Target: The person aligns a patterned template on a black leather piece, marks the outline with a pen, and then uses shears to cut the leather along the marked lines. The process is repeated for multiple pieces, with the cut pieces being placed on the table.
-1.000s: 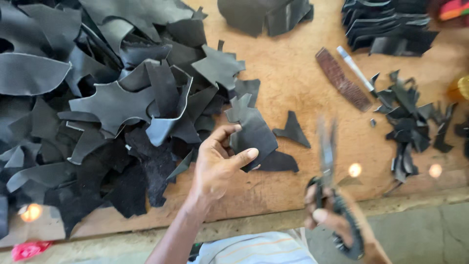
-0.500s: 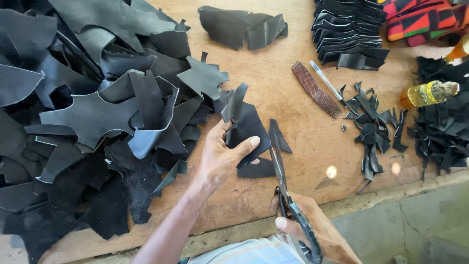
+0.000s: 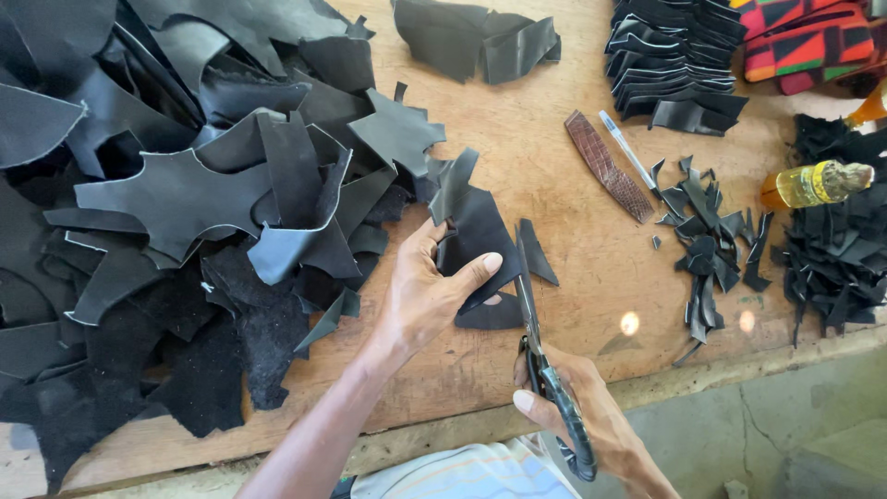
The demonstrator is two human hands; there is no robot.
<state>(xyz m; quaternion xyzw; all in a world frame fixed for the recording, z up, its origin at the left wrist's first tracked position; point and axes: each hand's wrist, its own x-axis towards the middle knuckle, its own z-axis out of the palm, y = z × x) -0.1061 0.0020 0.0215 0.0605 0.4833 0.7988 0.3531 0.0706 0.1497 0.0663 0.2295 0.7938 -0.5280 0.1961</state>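
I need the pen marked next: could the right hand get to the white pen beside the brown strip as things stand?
Probably not freely: the right hand is closed around the scissors, so its fingers are occupied. The path itself looks open, since only bare wooden table lies between it and the white pen.

Leather heap (image 3: 139, 231) runs off the left edge; right hand (image 3: 591, 416) partly cropped below.

1. A small clear plastic bottle of yellow liquid (image 3: 813, 185) lies on its side at the right of the wooden table (image 3: 573, 277), just beside the black scrap heap.
2. An orange band wraps its base; its cap end looks grimy.
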